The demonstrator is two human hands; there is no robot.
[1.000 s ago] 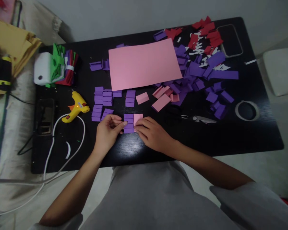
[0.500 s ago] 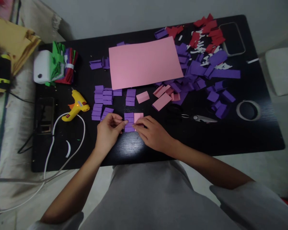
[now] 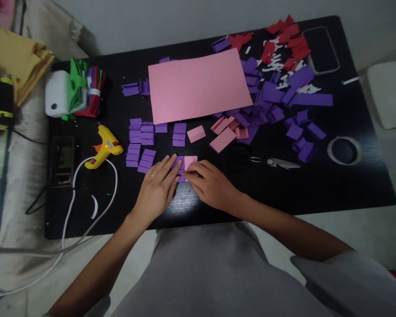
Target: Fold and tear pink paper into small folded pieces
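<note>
My left hand (image 3: 158,187) lies flat with fingers stretched out, pressing down on a small block of purple folded paper pieces (image 3: 180,164) near the front of the black table (image 3: 317,189). My right hand (image 3: 208,184) rests beside it, fingertips curled onto a pink folded piece (image 3: 190,161) joined to the purple ones. Rows of purple folded pieces (image 3: 141,141) lie just left of the hands. A large pink sheet (image 3: 198,84) lies behind them.
A yellow glue gun (image 3: 104,147) with a white cord lies at the left. Scissors (image 3: 277,163) and a tape ring (image 3: 345,150) sit at the right. Loose purple and red scraps (image 3: 284,88) cover the back right. A phone (image 3: 320,50), a white device (image 3: 56,93) and a paper bundle (image 3: 89,88) stand at the back.
My left hand has opened from a pinch and now lies flat over the purple pieces. My right hand has stayed on the pink piece.
</note>
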